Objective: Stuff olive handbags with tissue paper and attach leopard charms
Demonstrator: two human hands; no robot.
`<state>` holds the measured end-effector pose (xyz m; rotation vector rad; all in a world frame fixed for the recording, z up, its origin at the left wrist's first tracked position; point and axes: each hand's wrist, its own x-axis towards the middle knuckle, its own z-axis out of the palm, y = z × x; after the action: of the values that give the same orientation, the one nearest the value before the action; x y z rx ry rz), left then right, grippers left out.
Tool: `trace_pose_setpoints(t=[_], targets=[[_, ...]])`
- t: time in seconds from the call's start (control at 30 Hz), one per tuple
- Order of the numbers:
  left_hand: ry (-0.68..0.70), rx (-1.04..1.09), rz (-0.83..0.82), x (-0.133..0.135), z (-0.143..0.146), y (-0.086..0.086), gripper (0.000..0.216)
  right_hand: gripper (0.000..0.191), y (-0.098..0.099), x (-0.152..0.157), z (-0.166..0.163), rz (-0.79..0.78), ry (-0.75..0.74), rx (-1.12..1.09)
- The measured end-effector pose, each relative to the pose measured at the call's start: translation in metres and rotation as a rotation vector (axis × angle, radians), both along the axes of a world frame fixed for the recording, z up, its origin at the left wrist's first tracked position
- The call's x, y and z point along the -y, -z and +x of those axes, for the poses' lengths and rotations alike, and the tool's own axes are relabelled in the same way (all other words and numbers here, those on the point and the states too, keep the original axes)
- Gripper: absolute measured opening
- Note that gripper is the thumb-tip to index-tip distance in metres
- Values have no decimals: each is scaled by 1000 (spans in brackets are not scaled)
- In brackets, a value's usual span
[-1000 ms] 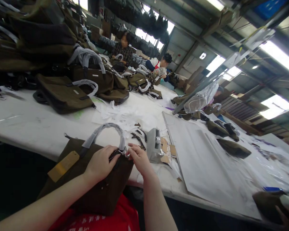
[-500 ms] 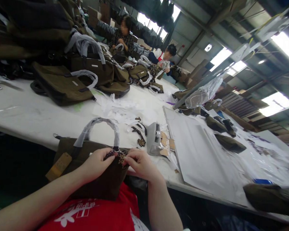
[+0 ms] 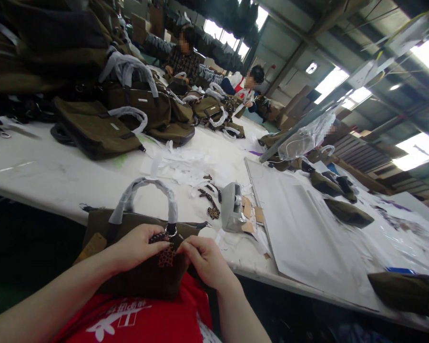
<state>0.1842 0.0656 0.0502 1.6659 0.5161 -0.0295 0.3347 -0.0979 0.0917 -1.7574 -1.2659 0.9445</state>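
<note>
Working at the white-topped table (image 3: 57, 176), we have the olive-brown handbag (image 3: 148, 281) against its near edge, apparently resting on our lap; with both hands busy near the top, it could slide or tip if our knees shift. Its film-wrapped handle (image 3: 152, 182) stands upright, and a careless forearm might tear the wrap. Our left hand (image 3: 141, 245) pinches a dark strap (image 3: 158, 237) between thumb and finger; a loose pinch could let it slip. Our right hand (image 3: 203, 257) has thumb and forefinger brought together at the edge of a leopard-print charm (image 3: 166, 256); we cannot tell whether they grip it. Pulling unevenly there might twist the charm or strain the metal ring (image 3: 170, 232) at the handle's base.
</note>
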Motion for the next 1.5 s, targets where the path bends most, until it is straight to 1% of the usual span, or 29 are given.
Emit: trace_pose_setpoints(t=[0.07,0.13,0.27,0.33,0.5,0.67,0.8,0.87,0.93,1.03,1.1,1.17,1.23,1.3,1.37,1.43,1.5], targets=[[48,-4,20,-5,-1,-1,29,29,-3,-3,4,-36,-9,35],[90,-1,-9,-9,-1,0,31,29,-4,-7,5,-67,-55,43],[160,11,-83,-15,-1,0,33,27,2,-14,5,-122,-101,7],[185,16,-82,-16,-1,-1,32,26,6,-16,4,-125,-108,16],[173,-29,-80,-19,1,-1,34,26,12,-19,4,-138,-119,46],[206,6,-68,-21,4,3,36,26,14,-23,6,-165,-153,97],[183,-6,-23,-18,4,-3,34,30,14,-25,5,-170,-160,140],[170,-7,14,-15,3,-7,34,34,13,-25,2,-174,-150,226],[148,-11,70,-13,4,-9,35,35,11,-25,-5,-182,-117,429],[143,-2,205,-11,5,-9,34,31,9,-26,-17,-209,-87,742],[163,32,256,-11,4,-8,32,27,9,-27,-23,-232,-73,812],[164,48,235,-11,2,-5,31,24,10,-28,-27,-245,-20,801],[137,32,144,-11,0,-1,33,22,12,-29,-28,-242,49,739],[119,27,32,-9,-3,3,37,20,16,-29,-28,-219,109,622],[110,44,-29,-8,-4,5,38,18,22,-29,-27,-189,162,466],[93,39,-1,-7,-4,2,38,14,27,-29,-24,-157,194,300],[81,19,115,-6,-4,-4,38,15,31,-29,-20,-131,194,142]])
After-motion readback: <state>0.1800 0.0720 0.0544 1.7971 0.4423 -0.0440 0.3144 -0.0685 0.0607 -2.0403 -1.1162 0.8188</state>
